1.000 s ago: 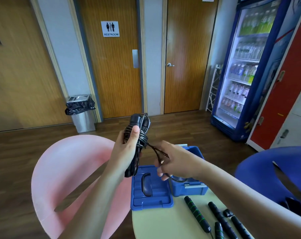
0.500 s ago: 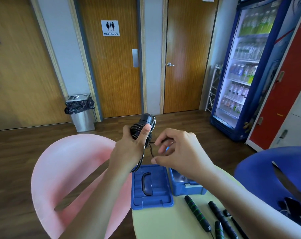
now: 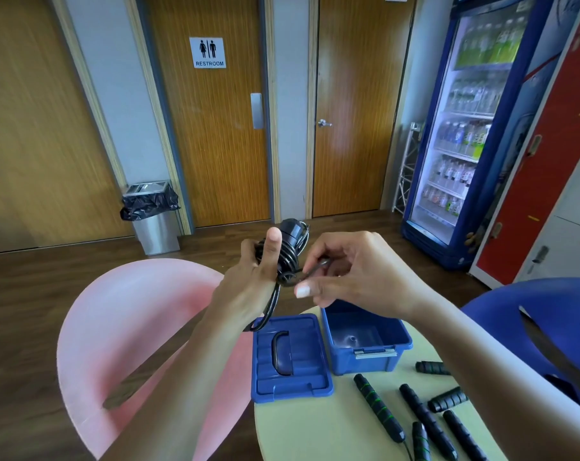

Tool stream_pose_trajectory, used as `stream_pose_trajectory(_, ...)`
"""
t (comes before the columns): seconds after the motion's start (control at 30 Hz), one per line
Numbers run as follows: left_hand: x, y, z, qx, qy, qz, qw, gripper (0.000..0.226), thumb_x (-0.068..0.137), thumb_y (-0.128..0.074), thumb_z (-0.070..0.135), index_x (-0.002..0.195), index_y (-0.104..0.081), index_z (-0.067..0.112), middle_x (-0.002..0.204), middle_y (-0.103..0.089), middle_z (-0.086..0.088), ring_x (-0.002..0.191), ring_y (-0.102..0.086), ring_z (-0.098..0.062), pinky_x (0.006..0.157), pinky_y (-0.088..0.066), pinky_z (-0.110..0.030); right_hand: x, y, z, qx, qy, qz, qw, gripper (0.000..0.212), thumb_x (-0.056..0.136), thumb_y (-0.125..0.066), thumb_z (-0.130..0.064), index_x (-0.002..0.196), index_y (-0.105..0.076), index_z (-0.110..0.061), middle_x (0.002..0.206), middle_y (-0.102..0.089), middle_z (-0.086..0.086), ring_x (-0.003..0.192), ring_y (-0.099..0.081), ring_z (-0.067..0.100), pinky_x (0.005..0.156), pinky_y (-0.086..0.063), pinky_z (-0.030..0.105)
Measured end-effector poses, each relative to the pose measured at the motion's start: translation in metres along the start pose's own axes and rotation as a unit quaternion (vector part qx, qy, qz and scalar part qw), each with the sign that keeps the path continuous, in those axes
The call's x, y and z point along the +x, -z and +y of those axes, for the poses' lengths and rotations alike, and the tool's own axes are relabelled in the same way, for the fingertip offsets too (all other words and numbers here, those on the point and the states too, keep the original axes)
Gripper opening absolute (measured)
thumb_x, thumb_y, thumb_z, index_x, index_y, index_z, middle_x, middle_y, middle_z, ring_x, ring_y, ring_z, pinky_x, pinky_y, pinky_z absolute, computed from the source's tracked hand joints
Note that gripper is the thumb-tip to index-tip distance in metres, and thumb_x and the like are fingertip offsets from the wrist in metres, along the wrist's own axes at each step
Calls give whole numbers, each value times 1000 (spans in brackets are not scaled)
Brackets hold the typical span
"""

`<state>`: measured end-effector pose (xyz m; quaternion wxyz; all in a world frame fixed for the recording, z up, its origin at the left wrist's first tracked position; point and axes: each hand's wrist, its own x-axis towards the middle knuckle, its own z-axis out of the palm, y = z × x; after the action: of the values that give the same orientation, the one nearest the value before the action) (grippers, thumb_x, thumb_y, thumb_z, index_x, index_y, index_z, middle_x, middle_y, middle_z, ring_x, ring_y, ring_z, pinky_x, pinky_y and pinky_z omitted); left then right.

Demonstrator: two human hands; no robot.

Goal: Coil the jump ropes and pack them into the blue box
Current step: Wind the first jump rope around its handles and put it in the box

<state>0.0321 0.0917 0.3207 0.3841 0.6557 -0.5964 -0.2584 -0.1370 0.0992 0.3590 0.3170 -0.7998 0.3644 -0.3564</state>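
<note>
The rope [image 3: 290,257] is a black bundle: thin glossy cord wound in tight turns round a stubby black handle, whose rounded cap shows at the top. It is held in the air above and behind the box [image 3: 365,359], over that box's left rear corner. Its long axis stands nearly upright, with the cap pointing up and a little away from the person. A slack loop of cord hangs from the bottom of the bundle down toward the lid [image 3: 268,387], which lies flat just left of the box on the worktop [image 3: 318,427].

The left hand [image 3: 252,284] has its grip wrapped round the bundle, thumb straight up along the coils. The right hand [image 3: 358,271], above the box, pinches the short free end of the cord between thumb and forefinger, close beside the coils.

Half a second ago the right hand sat lower and covered most of the box; now it has lifted and the box's open inside shows. A second ago a long strand ran from the bundle down to that hand; only a short stub is left unwound now.

Loose black handles [image 3: 428,424] lie on the worktop in front of and to the right of the box.
</note>
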Motion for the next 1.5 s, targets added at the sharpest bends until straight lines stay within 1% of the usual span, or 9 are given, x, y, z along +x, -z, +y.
stream_pose_trajectory(0.13, 2, -3, 1, -58, 2, -28, 998, 114, 43, 0, 103, 119, -41, 29, 97, -67, -4, 96, -64, -27, 93, -46, -49, 3, -3, 2, -36, 18, 100, 994, 47, 66, -70, -53, 70, -69, -7, 60, -59, 14, 50, -49, 8, 49, -42, 28)
stream_pose_trajectory(0.3, 6, -8, -5, -80, 2, -79, 994, 121, 39, -8, 105, 124, -43, 27, 104, -68, -5, 101, -64, -22, 90, -48, -43, 12, -1, 0, -59, 31, 190, 979, 38, 76, -62, -50, 62, -71, -16, 71, -50, 8, 62, -42, 4, 57, -36, 12)
stream_pose_trajectory(0.4, -8, -1, 2, -16, -9, -91, 996, 108, 41, -24, 103, 119, -36, 28, 91, -63, 10, 86, -61, -7, 75, -48, -28, 16, 2, -1, -46, 37, 167, 984, 33, 83, -64, -41, 66, -70, -13, 58, -55, 0, 49, -41, 6, 48, -30, 12)
stream_pose_trajectory(0.5, -8, -3, 6, 40, -11, -64, 997, 102, 36, -48, 97, 115, -36, 33, 97, -64, 13, 91, -63, -12, 84, -53, -39, 18, 0, -3, -66, 72, 124, 988, 26, 85, -68, -31, 71, -69, -10, 57, -58, -3, 49, -45, 5, 49, -32, 9)
stream_pose_trajectory(0.67, -7, -5, 4, 144, -39, -26, 988, 98, 32, -48, 99, 107, -32, 37, 93, -68, 9, 93, -65, -20, 83, -53, -43, 18, 0, -7, -102, 111, 14, 988, 23, 90, -64, -27, 72, -62, -12, 62, -56, -7, 55, -47, 6, 53, -35, 13)
stream_pose_trajectory(0.83, -6, -11, -1, 186, -71, -10, 980, 77, 56, -48, 89, 108, -33, 34, 92, -68, 6, 91, -66, -26, 79, -52, -41, 18, -10, -3, -79, 44, 95, 991, 23, 86, -68, -32, 68, -63, -18, 58, -54, -9, 51, -49, 3, 51, -36, 9)
stream_pose_trajectory(1.0, -1, -14, -4, 197, -99, -15, 975, 51, 74, -47, 75, 100, -32, 33, 80, -68, 9, 82, -66, -24, 73, -52, -40, 15, -14, 6, -21, 48, 102, 993, 27, 71, -81, -32, 77, -62, -13, 96, -62, -6, 62, -56, 6, 59, -46, 15)
stream_pose_trajectory(1.17, 1, -14, -10, 169, -110, -48, 978, 54, 62, -45, 82, 92, -35, 37, 74, -69, 10, 78, -68, -19, 77, -53, -42, 12, 8, 3, -42, 57, 33, 997, 46, 58, -91, -24, 86, -55, -16, 83, -69, 2, 62, -59, 10, 61, -54, 25)
stream_pose_trajectory(1.5, 3, -13, 0, 150, -123, -41, 980, 58, 57, -42, 83, 97, -36, 41, 75, -68, 8, 79, -66, -20, 76, -53, -39, 16, 18, 14, -32, -16, 204, 978, 22, 73, -79, -36, 74, -74, -15, 53, -62, -13, 48, -52, -3, 49, -36, 5)
